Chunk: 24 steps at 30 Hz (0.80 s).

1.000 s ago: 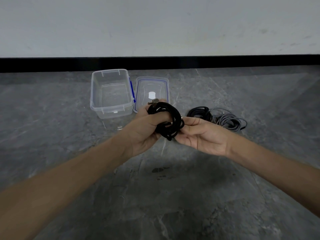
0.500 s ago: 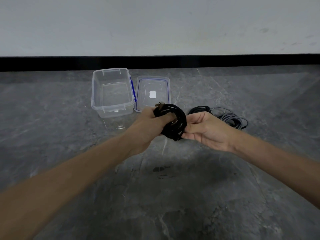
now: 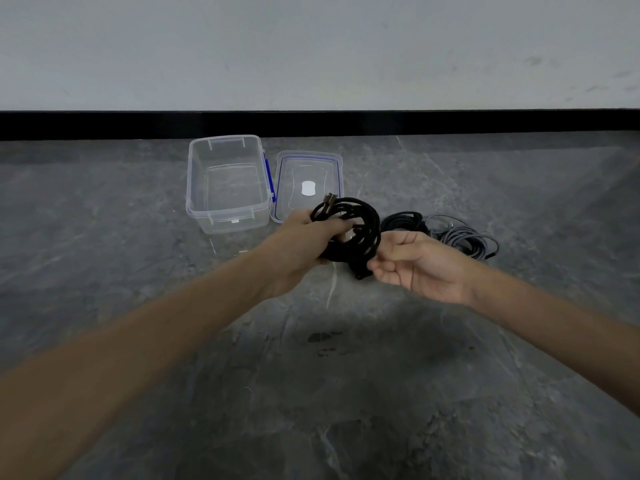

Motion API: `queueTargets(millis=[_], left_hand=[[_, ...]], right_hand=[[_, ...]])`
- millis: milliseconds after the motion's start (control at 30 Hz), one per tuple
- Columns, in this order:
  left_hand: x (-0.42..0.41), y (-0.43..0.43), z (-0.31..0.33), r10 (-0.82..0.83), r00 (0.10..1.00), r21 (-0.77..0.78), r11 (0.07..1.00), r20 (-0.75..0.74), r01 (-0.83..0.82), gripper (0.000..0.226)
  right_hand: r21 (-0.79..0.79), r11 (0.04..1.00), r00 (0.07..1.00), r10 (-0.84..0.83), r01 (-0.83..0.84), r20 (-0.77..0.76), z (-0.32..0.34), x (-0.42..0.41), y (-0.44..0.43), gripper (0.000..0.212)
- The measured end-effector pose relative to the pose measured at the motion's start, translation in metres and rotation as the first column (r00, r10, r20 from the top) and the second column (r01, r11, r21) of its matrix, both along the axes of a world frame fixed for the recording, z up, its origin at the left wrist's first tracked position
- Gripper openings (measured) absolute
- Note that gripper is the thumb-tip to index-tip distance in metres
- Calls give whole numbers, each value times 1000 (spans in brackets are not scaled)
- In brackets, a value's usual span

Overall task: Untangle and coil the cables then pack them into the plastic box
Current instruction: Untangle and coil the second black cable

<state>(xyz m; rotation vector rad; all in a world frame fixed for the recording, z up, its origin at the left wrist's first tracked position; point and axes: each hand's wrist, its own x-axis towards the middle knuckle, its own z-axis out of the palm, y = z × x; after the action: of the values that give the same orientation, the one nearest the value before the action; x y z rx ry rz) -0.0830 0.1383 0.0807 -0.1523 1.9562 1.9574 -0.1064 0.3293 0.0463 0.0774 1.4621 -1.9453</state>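
We judge nothing packed yet: the black cable coil point(image 3: 349, 233) hangs near the empty plastic box point(image 3: 228, 221), the left hand point(image 3: 298, 247) grip curled round it, the right hand point(image 3: 419, 265) grip pinching its tail, while a black bundle point(image 3: 403, 220) and a grey bundle point(image 3: 467, 239) lie on the floor point(image 3: 311, 410).

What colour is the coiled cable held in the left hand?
Black, clearest in the head view, where the left hand grips the cable coil.
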Motion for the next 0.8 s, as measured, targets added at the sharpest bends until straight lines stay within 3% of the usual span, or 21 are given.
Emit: queueTargets(millis=[200,367,500,633,733,800], left_hand=[[5,-4,-10,-82,994,-38,996,-66,80,36],[8,-4,-22,11,986,-48,999,-165,-19,51],[10,0,-34,62,990,-104,992,-128,-75,39],[2,-1,-45,85,991,-141,985,-102,-99,43],[-5,-3,-48,100,995,-81,991,-26,-102,35],[-6,-6,-51,49,998,-22,999,32,-48,23]], right_hand=[[21,999,996,-45,43,79,1,-12,10,21],[64,996,992,-72,66,104,9,-14,0,14],[125,992,995,-18,6,98,11,-10,-12,20],[88,994,981,49,-66,185,13,-9,-17,30],[86,994,984,52,-67,173,12,-10,-20,36],[149,986,992,55,-71,111,9,-11,-23,29]])
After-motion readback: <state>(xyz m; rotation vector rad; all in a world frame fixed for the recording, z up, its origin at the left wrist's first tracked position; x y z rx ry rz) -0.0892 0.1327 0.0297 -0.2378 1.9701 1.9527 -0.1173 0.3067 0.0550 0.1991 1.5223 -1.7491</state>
